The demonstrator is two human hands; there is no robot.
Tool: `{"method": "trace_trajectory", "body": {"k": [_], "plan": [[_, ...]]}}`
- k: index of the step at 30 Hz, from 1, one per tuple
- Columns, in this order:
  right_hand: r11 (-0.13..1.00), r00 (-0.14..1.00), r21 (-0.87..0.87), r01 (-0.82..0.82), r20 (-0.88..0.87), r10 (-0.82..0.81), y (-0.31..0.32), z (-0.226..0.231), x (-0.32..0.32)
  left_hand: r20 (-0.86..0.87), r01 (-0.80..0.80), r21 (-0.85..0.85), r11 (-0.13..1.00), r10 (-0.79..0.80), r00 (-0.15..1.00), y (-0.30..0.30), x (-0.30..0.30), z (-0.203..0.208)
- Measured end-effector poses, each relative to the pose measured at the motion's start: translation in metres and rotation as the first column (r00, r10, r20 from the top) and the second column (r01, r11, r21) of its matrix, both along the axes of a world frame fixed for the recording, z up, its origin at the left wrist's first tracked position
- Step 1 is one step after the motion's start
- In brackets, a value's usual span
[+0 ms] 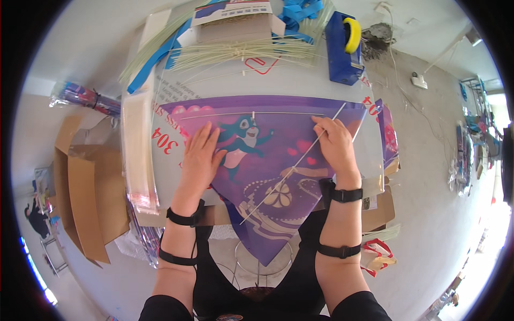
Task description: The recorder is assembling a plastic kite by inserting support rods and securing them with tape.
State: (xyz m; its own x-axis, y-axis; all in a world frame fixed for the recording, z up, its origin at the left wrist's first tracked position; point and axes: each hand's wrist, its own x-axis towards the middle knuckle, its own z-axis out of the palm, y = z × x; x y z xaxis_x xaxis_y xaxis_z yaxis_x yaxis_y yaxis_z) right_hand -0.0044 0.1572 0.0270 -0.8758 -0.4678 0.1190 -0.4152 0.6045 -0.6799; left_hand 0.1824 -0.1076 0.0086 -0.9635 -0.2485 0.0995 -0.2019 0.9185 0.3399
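Note:
A purple kite sail (267,142) with a blue cartoon animal, pink hearts and a flower print lies on the table, its pointed end hanging over the near edge. Along its upper part runs a thin pale rod (225,114) with a small white clip (253,115). Another thin white rod (284,179) crosses the sail diagonally. My left hand (202,152) rests flat on the sail's left side, fingers stretched out. On the right, my right hand (335,142) has its fingers curled in a pinch around the diagonal rod, close to the upper rod's right end.
Bundles of thin pale rods (235,51) and a white box (230,27) lie at the back, beside blue ribbon (160,59). A blue tape dispenser (342,53) stands back right. Clear plastic sleeves (139,155) lie along the left edge. An open cardboard box (88,187) stands left of the table.

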Motion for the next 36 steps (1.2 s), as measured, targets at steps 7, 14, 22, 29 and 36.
{"method": "trace_trajectory", "body": {"k": [7, 14, 22, 29, 36], "plan": [[0.999, 0.999, 0.034, -0.009, 0.044, 0.007, 0.006, -0.004, -0.001, 0.019, -0.026, -0.002, 1.000, 0.026, 0.999, -0.003, 0.001, -0.002], [1.000, 0.999, 0.006, -0.010, 0.034, 0.010, 0.005, -0.007, 0.000, 0.036, -0.027, 0.017, 0.999, 0.027, 0.999, -0.001, 0.000, 0.003], [1.000, 1.000, 0.002, -0.005, 0.022, 0.005, 0.004, -0.008, 0.000, 0.025, -0.020, 0.004, 1.000, 0.020, 0.999, -0.003, 0.001, 0.000], [1.000, 1.000, 0.020, 0.014, 0.014, -0.014, 0.005, -0.006, -0.001, 0.020, -0.025, 0.005, 1.000, 0.025, 0.999, -0.002, 0.002, -0.001], [1.000, 0.998, -0.004, -0.012, -0.067, 0.011, 0.006, -0.012, -0.003, 0.032, -0.029, 0.004, 1.000, 0.029, 0.999, -0.002, 0.002, 0.000]]}}
